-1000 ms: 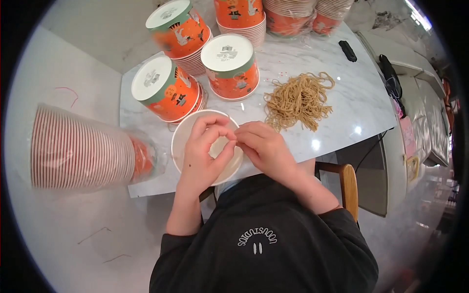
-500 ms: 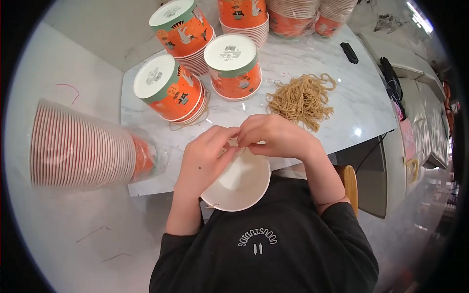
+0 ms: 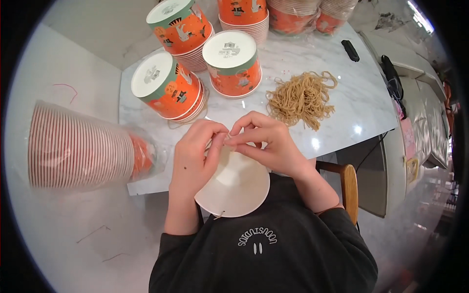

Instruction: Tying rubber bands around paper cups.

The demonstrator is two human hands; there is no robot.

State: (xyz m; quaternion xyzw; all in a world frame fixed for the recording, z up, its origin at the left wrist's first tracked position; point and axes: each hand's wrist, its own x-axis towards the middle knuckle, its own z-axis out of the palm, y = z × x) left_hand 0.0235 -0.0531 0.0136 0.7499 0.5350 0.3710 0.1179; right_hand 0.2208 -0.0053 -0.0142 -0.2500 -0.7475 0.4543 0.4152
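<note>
Since the earlier frames the white lid [image 3: 236,188] has come off the table [image 3: 342,102] and now hangs tilted over the person's lap, past the table's near edge; a second ago it lay flat on the marble under both hands.

The left hand [image 3: 193,158] grips the lid's far rim, fingers curled over its upper left side. The right hand [image 3: 266,141] is pinched shut at the same rim, fingertips meeting the left hand's; what they pinch is too small to tell for sure, though a thin tan band end [image 3: 220,215] pokes out at the lid's near edge. The hands touch each other just over the table's near edge.

Taking the lid as landmark: beyond it and to the right lies a heap of tan rubber bands [image 3: 301,97], well inside the table, apart from the hands. Beyond it to the left stand three orange bowl stacks with lids: the nearest [image 3: 166,88] just beyond the left hand, one [image 3: 233,61] straight beyond, one [image 3: 181,24] farther back. Bare marble lies between the hands, the heap and these stacks. Far left of the lid a sleeve of nested bowls [image 3: 83,146] lies on its side, its orange end at the table's left corner. A black remote [image 3: 350,50] lies far beyond and right, near the back edge. A wooden chair back [image 3: 348,183] shows right of the lid, below the table edge.
</note>
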